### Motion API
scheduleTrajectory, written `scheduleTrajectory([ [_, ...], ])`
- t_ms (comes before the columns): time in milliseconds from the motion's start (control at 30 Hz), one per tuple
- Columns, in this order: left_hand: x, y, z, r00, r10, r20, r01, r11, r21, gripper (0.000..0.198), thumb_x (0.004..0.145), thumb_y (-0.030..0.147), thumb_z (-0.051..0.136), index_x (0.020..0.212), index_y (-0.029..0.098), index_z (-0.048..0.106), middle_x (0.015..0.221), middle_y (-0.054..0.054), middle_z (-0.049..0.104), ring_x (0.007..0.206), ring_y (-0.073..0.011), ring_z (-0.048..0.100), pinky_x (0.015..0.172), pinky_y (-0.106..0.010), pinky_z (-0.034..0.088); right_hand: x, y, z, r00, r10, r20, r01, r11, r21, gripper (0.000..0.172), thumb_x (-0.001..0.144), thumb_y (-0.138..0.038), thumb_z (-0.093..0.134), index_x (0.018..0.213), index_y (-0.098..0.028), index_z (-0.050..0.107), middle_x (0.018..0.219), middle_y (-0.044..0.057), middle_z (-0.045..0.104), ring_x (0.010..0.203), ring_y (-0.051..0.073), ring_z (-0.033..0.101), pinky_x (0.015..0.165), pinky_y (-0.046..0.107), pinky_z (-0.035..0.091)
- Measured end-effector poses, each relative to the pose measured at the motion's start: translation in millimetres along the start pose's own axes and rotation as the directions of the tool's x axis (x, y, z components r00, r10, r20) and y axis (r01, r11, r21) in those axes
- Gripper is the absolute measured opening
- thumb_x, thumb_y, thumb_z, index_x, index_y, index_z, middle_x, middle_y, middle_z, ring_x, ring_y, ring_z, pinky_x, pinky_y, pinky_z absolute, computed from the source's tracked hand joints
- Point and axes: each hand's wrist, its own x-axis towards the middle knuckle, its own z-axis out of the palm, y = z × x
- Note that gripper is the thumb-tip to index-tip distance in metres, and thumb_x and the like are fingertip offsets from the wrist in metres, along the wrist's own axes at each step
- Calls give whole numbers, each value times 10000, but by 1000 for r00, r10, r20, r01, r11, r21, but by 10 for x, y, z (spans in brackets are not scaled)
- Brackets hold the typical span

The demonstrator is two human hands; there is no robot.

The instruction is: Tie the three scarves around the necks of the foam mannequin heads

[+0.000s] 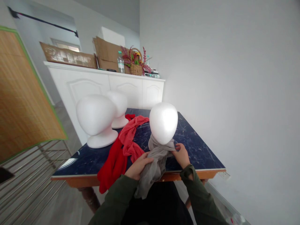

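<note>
A white foam mannequin head stands upright on the dark blue table, with a grey scarf wound around its neck. One long end of the scarf hangs down over the table's front edge. My left hand is closed on this hanging part, left of the neck. At the right side of the neck, my right hand pinches the scarf's wrap between thumb and fingers. Beside the head on the left lie a coral scarf and a bright red scarf, which drapes over the front edge.
Two more white mannequin heads, a nearer one and a farther one, stand at the table's left. Behind the table is a white cabinet bearing boxes, a bottle and a flower basket. A metal rack stands left; a wall borders the right.
</note>
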Motion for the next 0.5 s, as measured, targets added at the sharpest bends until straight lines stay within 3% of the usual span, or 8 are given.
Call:
scheduleTrajectory([
  [100,-56,20,-9,977,203,-65,-165,916,367,462,628,264,683,1059,158,556,1131,-95,594,1055,-250,546,952,-352,390,-10,21,10,993,92,70,-106,962,251,602,606,-307,643,1144,-136,434,1129,149,527,755,166,612,689,295,484],
  [200,24,135,-82,909,404,-100,-212,656,724,501,698,370,603,1135,140,516,1186,-124,554,1054,-269,547,930,-386,406,-23,42,4,987,139,80,-159,921,357,681,612,-300,645,1217,-141,376,1266,189,428,924,202,603,802,313,473],
  [267,180,208,-125,885,456,-100,-208,576,790,564,722,393,572,1198,110,465,1244,-158,508,1093,-281,525,938,-394,400,-25,43,20,980,179,86,-198,902,384,712,631,-330,633,1252,-134,346,1307,204,391,1024,233,567,853,331,456],
  [367,540,252,-143,877,480,-32,-263,534,804,796,646,397,661,1299,79,334,1363,-202,366,1245,-305,371,1023,-415,309,30,37,88,970,180,166,-234,883,407,827,658,-377,615,1344,-133,223,1362,210,329,1155,254,478,917,356,419],
  [433,796,237,-128,879,465,102,-365,520,772,939,563,368,731,1329,81,270,1386,-208,324,1277,-299,319,1050,-416,269,116,34,140,969,95,230,-178,912,371,948,637,-385,644,1384,-131,118,1391,198,289,1215,247,415,974,366,369],
  [500,995,206,-99,858,452,245,-475,512,716,935,535,347,751,1316,100,301,1343,-187,396,1232,-284,384,1035,-419,294,217,30,174,957,-45,286,-43,955,295,1008,595,-373,687,1388,-128,115,1387,175,311,1233,240,387,1015,372,317],
])
